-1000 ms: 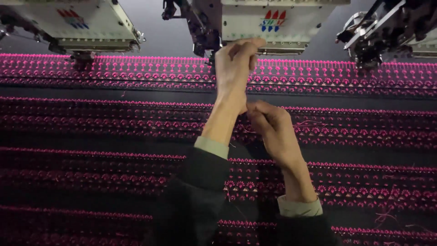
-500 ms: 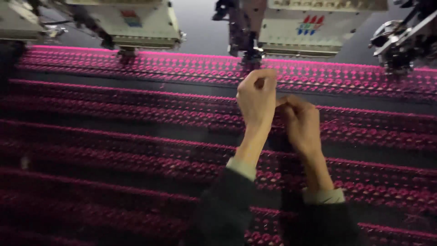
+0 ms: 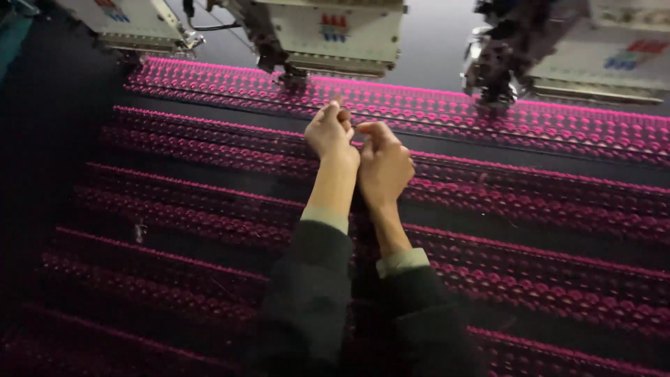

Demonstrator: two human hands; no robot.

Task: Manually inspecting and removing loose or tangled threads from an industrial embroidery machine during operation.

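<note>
Near the far edge of the embroidery bed, head view: your left hand [image 3: 331, 132] and right hand [image 3: 382, 165] meet over the dark fabric [image 3: 209, 202], just short of the needle head [image 3: 328, 31] at the middle of the far edge. Both hands are curled nearly shut, fingertips pinched toward one another. What they pinch is too fine to make out; a thread is likely, judged from the posture, but you cannot confirm it here. The left hand's fingertips lie over the second pink embroidered band [image 3: 447, 115] from the far edge; the right hand hangs over the dark gap behind that band, and whether either touches the cloth cannot be told.

To do this step well, keep both wrists low and close together, as shown, so that the pinch stays steady. Work clear of the needles of the head above, and avoid dragging the stitched rows [image 3: 530, 202] sideways. Two further heads [image 3: 139, 24] [image 3: 558, 49] stand toward the far-left and far-right corners, well apart from your hands.
</note>
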